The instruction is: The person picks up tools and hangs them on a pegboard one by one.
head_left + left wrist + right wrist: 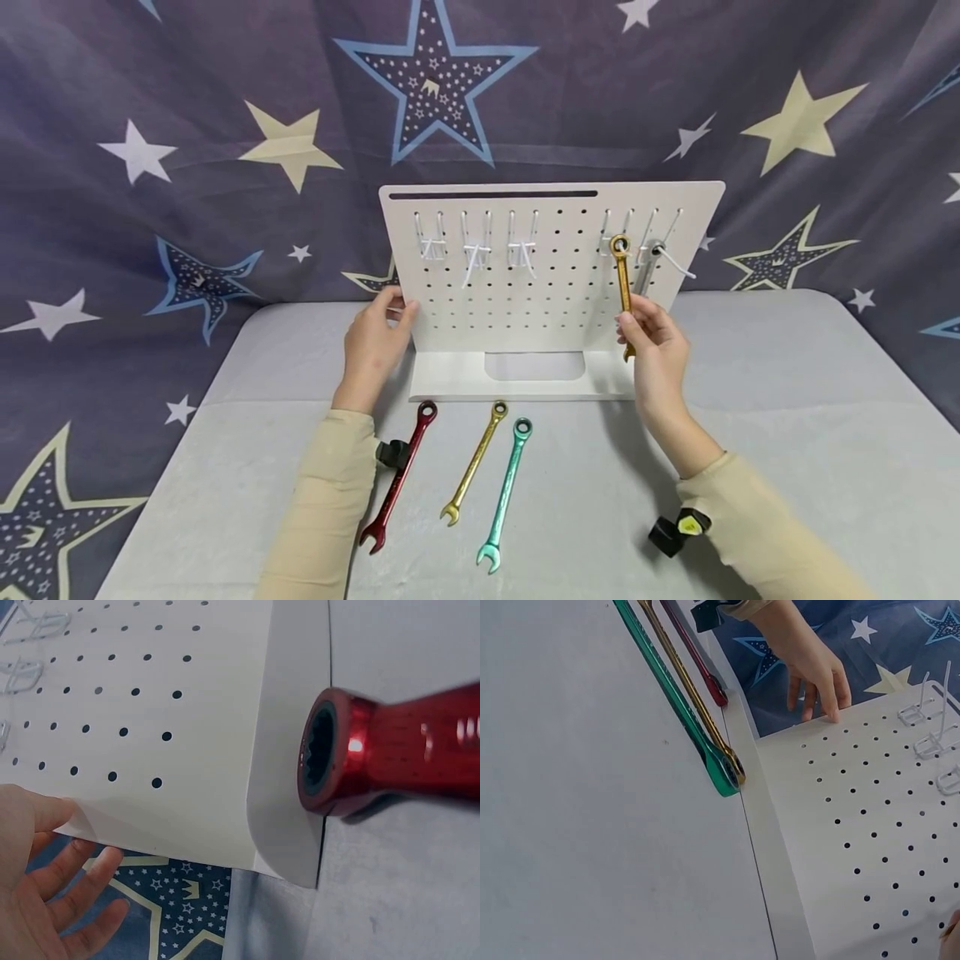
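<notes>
My right hand (658,354) pinches a golden-orange combination wrench (623,279) near its lower, open end. The wrench stands upright before the white pegboard (495,308), its ring end right at a hook on the right side. Just right of it, a silver wrench (648,271) hangs from another hook (678,262). At the board's left edge, my left hand (377,342) grips the rim, thumb on the front face and fingers behind. In the right wrist view, only a sliver of my right hand (951,941) shows at the lower right corner.
On the grey table (247,467) before the board lie a red wrench (401,475), a yellow-gold wrench (476,462) and a green wrench (507,492). White double hooks (476,247) carry nothing on the board's left half. A star-patterned cloth (600,108) hangs behind.
</notes>
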`<state>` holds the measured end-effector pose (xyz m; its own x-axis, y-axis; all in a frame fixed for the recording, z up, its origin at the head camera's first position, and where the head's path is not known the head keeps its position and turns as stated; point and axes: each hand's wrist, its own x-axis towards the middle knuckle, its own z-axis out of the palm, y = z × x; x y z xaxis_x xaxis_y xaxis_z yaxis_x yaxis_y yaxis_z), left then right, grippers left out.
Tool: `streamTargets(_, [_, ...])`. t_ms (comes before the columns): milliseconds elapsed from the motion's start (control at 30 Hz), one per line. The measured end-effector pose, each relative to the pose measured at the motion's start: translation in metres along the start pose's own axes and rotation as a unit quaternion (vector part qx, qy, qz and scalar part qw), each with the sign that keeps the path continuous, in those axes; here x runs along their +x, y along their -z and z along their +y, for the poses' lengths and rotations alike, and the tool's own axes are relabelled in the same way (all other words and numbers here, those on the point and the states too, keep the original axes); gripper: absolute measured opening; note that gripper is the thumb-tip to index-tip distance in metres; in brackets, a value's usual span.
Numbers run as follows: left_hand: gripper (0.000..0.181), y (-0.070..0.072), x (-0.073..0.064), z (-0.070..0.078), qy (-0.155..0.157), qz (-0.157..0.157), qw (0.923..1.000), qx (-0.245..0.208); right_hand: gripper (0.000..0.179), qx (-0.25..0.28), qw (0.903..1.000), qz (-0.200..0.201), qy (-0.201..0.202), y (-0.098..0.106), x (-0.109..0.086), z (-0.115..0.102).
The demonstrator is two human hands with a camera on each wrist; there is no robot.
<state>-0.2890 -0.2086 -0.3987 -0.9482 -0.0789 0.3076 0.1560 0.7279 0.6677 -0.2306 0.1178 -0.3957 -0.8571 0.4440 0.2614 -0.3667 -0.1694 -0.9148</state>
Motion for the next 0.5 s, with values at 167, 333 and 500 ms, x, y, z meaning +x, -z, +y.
streamTargets(167, [0.03,-0.001,0.0,0.0,-0.004,0.001,1.0,0.001,0.022,-0.008,0.9999,0.004,0.009,0.0,0.004,0.005])
streamTargets(333, [0.029,-0.001,0.0,-0.001,-0.006,0.002,1.0,0.0,0.022,-0.008,0.9998,0.003,0.016,-0.002,0.008,0.008])
streamTargets(500, [0.029,-0.001,0.0,-0.001,-0.008,0.001,1.0,0.0,0.019,-0.031,0.9992,-0.01,0.024,-0.002,0.011,0.012])
